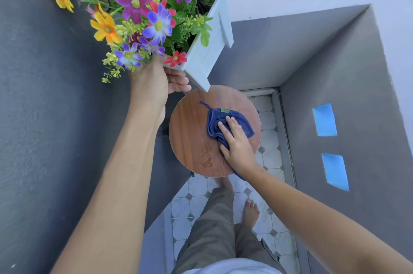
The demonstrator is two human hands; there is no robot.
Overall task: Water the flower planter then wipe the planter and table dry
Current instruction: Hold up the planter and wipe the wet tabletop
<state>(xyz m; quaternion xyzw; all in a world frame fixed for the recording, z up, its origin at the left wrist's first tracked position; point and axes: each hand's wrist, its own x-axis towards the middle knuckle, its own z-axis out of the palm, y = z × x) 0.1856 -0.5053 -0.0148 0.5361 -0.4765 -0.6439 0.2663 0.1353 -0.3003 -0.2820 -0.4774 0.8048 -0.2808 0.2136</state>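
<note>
A white wooden planter (207, 50) full of colourful flowers (138, 8) is lifted clear above the small round wooden table (190, 139). My left hand (156, 81) grips the planter's near end from below. My right hand (237, 144) presses flat on a crumpled blue cloth (223, 119) that lies on the right half of the tabletop. A small wet patch (206, 161) glistens on the wood just left of my right hand.
A dark grey wall (44, 117) runs close along the left. A grey parapet wall (348, 86) with two blue openings stands to the right. The floor has white tiles (268, 148), and my bare foot (251, 212) stands below the table.
</note>
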